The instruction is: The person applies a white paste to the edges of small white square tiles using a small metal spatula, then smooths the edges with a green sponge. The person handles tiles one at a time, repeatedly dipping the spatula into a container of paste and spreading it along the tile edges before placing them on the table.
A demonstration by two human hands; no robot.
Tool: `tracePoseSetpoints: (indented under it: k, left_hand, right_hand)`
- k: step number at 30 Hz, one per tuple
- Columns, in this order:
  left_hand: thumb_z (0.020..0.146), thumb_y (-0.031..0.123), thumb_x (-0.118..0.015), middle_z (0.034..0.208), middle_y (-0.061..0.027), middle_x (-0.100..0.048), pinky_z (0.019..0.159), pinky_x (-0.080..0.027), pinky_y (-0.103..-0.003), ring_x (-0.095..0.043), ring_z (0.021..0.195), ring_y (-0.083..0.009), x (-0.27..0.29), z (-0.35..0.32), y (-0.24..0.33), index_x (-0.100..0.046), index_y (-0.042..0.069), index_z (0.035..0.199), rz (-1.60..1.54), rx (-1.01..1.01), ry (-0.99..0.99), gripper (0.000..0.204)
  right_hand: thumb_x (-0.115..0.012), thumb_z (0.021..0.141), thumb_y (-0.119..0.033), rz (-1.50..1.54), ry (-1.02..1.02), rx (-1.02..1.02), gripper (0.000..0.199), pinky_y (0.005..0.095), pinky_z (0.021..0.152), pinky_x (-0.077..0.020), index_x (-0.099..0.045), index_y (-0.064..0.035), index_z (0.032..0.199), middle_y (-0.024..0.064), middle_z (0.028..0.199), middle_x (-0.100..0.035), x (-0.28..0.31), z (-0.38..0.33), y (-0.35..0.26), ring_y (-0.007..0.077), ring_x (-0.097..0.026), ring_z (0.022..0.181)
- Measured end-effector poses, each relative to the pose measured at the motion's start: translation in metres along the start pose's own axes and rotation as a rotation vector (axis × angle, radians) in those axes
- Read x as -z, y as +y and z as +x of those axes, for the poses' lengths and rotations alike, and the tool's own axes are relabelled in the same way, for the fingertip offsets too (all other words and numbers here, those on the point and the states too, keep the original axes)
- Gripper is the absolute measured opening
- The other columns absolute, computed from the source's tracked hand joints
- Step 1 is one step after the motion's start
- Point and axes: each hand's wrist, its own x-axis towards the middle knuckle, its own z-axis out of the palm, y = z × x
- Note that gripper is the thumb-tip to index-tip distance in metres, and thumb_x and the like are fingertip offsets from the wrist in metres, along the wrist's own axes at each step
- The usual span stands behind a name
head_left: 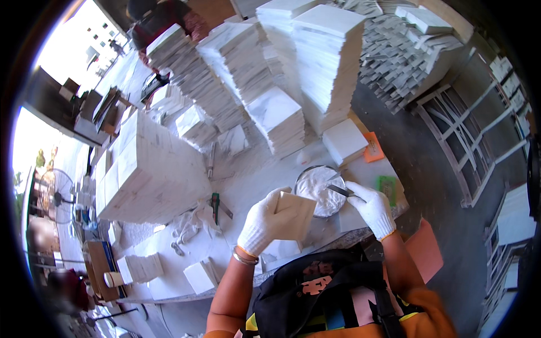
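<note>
My left hand (265, 222), in a white knit glove, is closed on a square pale marble tile (296, 215) and holds it up near the table's front edge. To its right, my gloved right hand (369, 209) grips a putty knife (338, 190) with a narrow dark blade. That blade reaches over a round metal bowl (297, 179) of white paste (315, 191). Paste fills much of the bowl, and the tile covers a little of its near left side. My right fingers hide the handle.
Tall stacks of marble tiles (327, 62) stand behind the bowl, and a large block of tiles (152, 174) sits left. A green-handled utility knife (215, 207) lies beside a crumpled cloth (194, 224). Right of the bowl are a green pad (386, 186) and an orange packet (373, 147). Another person (163, 22) stands beyond.
</note>
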Motion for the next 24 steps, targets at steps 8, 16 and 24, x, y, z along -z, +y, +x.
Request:
tracePoseSetpoints:
  k: [8, 16, 24]
  left_hand:
    - [0.086, 0.022, -0.072, 0.112, -0.0080, -0.069, 0.090, -0.051, -0.029, -0.063, 0.098, -0.0133, 0.030, -0.017, -0.057, -0.057, 0.000, 0.136, -0.077, 0.028, -0.186, 0.057]
    - [0.074, 0.029, -0.078, 0.114, -0.0188, -0.067, 0.093, -0.050, -0.041, -0.064, 0.106, -0.0346, 0.009, -0.024, -0.057, -0.062, 0.006, 0.127, 0.570, -0.177, 0.201, 0.060]
    - [0.059, 0.052, -0.086, 0.142, -0.0269, -0.046, 0.108, -0.038, -0.052, -0.043, 0.132, -0.0485, -0.025, -0.071, -0.062, -0.045, -0.004, 0.139, 0.763, -0.109, 0.279, 0.106]
  right_hand:
    - [-0.065, 0.092, -0.002, 0.788, -0.339, -0.509, 0.027, 0.0255, 0.073, -0.0557, -0.069, 0.0004, 0.119, 0.0079, 0.111, -0.071, -0.009, -0.019, -0.020, 0.0119, -0.068, 0.088]
    - [-0.072, 0.087, -0.004, 0.547, -0.399, -0.060, 0.028, 0.0287, 0.079, -0.0562, -0.071, -0.0038, 0.114, 0.0123, 0.108, -0.074, -0.044, -0.013, -0.040, 0.0170, -0.071, 0.092]
    - [-0.072, 0.086, -0.003, 0.309, -0.331, 0.311, 0.026, 0.0303, 0.078, -0.0556, -0.073, -0.0046, 0.111, 0.0120, 0.100, -0.074, -0.061, 0.002, -0.048, 0.0219, -0.071, 0.086]
